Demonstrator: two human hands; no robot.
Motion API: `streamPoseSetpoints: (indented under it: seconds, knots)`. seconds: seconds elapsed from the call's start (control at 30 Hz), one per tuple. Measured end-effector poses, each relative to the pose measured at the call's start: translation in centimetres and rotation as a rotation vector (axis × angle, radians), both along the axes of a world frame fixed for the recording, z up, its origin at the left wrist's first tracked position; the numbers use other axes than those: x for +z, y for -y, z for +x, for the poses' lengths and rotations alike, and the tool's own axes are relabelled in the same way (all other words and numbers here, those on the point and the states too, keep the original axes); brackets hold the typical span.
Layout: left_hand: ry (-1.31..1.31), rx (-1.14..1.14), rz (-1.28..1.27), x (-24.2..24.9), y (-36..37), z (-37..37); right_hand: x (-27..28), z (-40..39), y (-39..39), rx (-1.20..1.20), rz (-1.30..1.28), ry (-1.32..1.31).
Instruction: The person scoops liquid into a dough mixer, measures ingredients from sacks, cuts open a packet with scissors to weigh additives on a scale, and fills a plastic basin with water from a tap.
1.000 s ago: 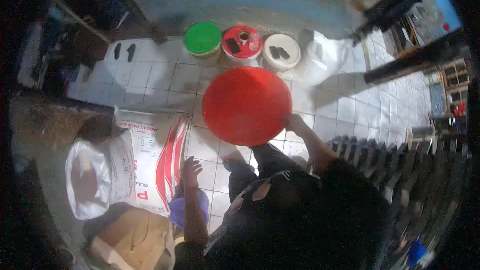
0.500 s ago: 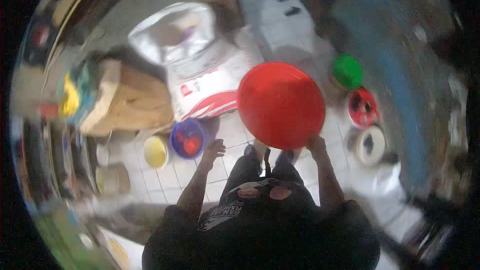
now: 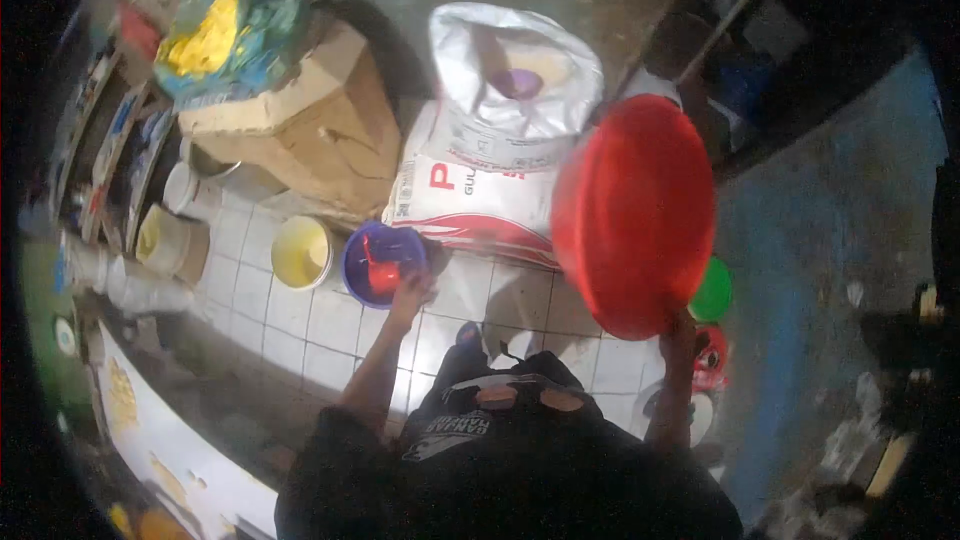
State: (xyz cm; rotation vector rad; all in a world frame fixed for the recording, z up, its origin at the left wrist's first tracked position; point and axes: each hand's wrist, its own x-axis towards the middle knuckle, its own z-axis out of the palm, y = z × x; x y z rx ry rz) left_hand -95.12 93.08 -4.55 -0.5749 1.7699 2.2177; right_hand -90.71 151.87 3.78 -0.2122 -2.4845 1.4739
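My right hand (image 3: 678, 332) grips the lower rim of a large red basin (image 3: 625, 220), which is tilted up on its side in front of the white sack. My left hand (image 3: 413, 294) is at the right rim of a purple bucket (image 3: 352, 270), fingers loosely apart and slightly blurred. Inside that bucket lies a red plastic scoop or dipper (image 3: 383, 275), close to my fingertips. The printed white sack (image 3: 480, 190) stands open behind the bucket, with a purple bowl-like thing (image 3: 518, 83) on its pale contents.
A yellowish bucket (image 3: 292, 252) stands left of the purple one. Behind it is a large cardboard box (image 3: 330, 140) topped with yellow and green plastic. Green (image 3: 712, 292) and red (image 3: 711, 355) containers sit at right. A white board (image 3: 180, 440) lies at lower left.
My view has turned leftward. The red basin has swung right and tipped more upright in my right hand. My left hand has come up against the purple bucket's rim.
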Motion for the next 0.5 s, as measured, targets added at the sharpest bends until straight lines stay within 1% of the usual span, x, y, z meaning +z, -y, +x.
streamPoseSetpoints:
  seconds: [0.03, 0.1, 0.13, 0.17, 0.2, 0.27, 0.3, 0.33, 0.37, 0.4, 0.43, 0.47, 0.5]
  knots:
    - [-0.041, -0.027, -0.029, 2.2, -1.0, -3.4, 0.3, -0.5, 0.1, 0.016, 0.126, 0.036]
    - [-0.180, -0.040, 0.262, 1.2, -1.1, -8.6, 1.3, -2.0, 0.4, 0.031, 0.379, 0.100]
    - [-0.172, -0.023, 0.270, 3.6, -1.3, -10.0, 1.6, -1.7, -0.1, 0.021, 0.506, 0.140]
    - [-0.163, -0.010, 0.169, 8.1, -1.7, -11.0, 2.5, -0.9, 0.5, 0.030, 0.513, 0.170]
    - [-0.154, -0.026, 0.066, 10.4, -2.6, -11.6, 3.5, -0.2, 1.2, 0.039, 0.521, 0.199]
    - [-0.592, -0.174, -0.615, 6.8, -1.6, -11.9, 3.3, -0.4, 1.7, 0.112, 0.434, 0.292]
    - [-0.381, -0.118, -0.333, 7.8, -1.9, -11.1, 0.8, 0.2, 0.1, 0.161, 0.450, 0.382]
    - [-0.152, -0.068, -0.071, 8.8, -1.8, -9.7, -2.7, 2.2, -1.9, 0.113, 0.112, 0.417]
    - [0.040, -0.209, -0.209, 4.0, 0.9, -8.5, -2.8, 2.6, 0.2, 0.001, -0.338, 0.265]
    - [0.046, -0.025, -0.169, -1.4, 2.2, -5.7, -3.9, 3.7, -1.2, -0.103, -0.602, 0.362]
    - [-0.012, -0.012, -0.181, -3.0, 2.7, -2.4, -5.8, 5.0, -2.6, -0.198, -0.875, 0.443]
    - [0.114, -0.143, -0.376, -3.2, 3.5, 0.3, -8.9, 6.4, -4.1, -0.267, -0.904, 0.422]
    - [0.350, -0.118, -0.279, -7.6, 5.7, 4.0, -12.6, 7.8, -5.9, -0.338, -0.949, 0.439]
